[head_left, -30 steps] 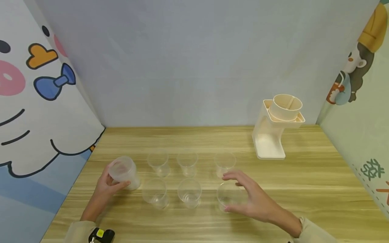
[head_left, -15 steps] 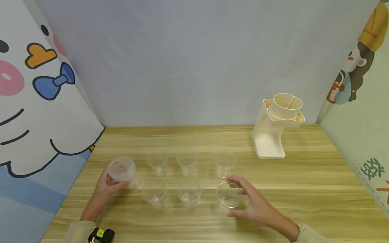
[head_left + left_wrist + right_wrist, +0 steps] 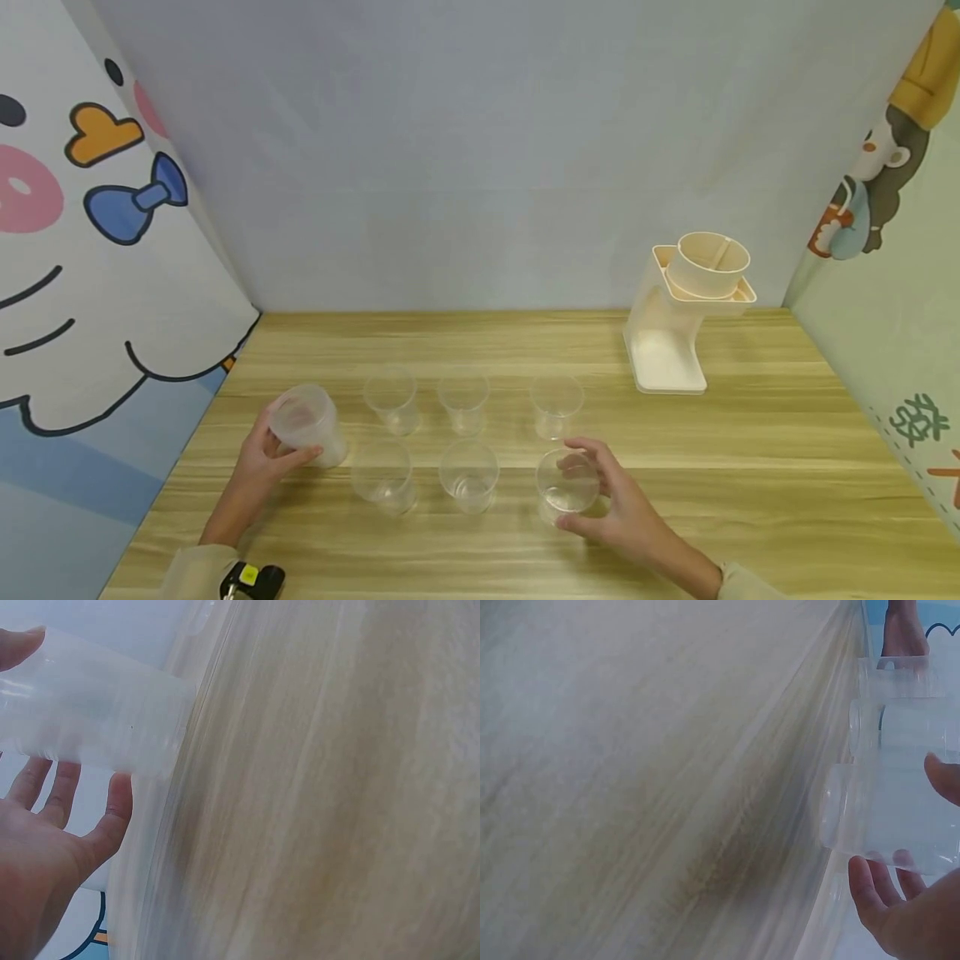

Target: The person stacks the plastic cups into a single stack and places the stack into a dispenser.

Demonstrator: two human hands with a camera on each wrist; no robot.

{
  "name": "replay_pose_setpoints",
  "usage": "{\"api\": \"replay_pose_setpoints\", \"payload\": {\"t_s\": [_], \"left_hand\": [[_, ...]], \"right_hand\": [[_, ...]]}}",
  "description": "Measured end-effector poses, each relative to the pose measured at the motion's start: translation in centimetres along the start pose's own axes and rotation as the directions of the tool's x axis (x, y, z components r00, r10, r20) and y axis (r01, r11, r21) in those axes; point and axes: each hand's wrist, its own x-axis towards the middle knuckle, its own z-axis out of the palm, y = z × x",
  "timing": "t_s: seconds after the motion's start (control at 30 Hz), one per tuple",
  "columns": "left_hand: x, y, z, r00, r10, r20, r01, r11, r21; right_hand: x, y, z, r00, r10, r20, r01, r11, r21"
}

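Note:
My left hand (image 3: 258,462) grips a frosted stack of plastic cups (image 3: 303,421) standing at the left of the table. In the left wrist view its fingertips touch one side of the stack (image 3: 97,705), with the thumb on the other. My right hand (image 3: 618,508) curls round a clear plastic cup (image 3: 567,483) at the front right, thumb on the near side and fingers on the far side. The right wrist view has this cup (image 3: 892,814) between thumb and fingertips. It stands upright on the table.
Several more clear cups stand in two rows, among them a front middle cup (image 3: 469,479) and a back right cup (image 3: 555,408). A cream-coloured stand with a round holder (image 3: 705,267) is at the back right. Printed panels flank the wooden table (image 3: 450,337).
My right hand has come in around the front right cup, its thumb and fingers now against the sides. The left hand and its stack have stayed in place.

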Motion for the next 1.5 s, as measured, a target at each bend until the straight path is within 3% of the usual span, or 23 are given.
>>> {"api": "replay_pose_setpoints", "payload": {"t_s": [0.33,0.7,1.0,1.5], "left_hand": [[-0.1,0.1,0.1,1.000,-0.003,0.000,0.003,1.000,0.000],[0.0,0.0,0.2,1.000,0.029,-0.006,-0.029,0.999,0.015],[0.0,-0.1,0.2,1.000,0.018,-0.004,-0.018,1.000,0.015],[-0.1,-0.1,0.1,1.000,0.026,0.005,-0.026,1.000,-0.010]], "right_hand": [[0.3,-1.0,-0.3,0.998,-0.026,-0.051,0.025,0.999,-0.029],[0.7,-1.9,-0.5,0.999,-0.008,-0.049,0.007,1.000,-0.015],[1.3,-3.0,-0.7,0.995,-0.076,-0.064,0.078,0.997,0.024],[2.9,-4.8,-1.0,0.989,-0.138,-0.054,0.136,0.990,-0.039]]}}
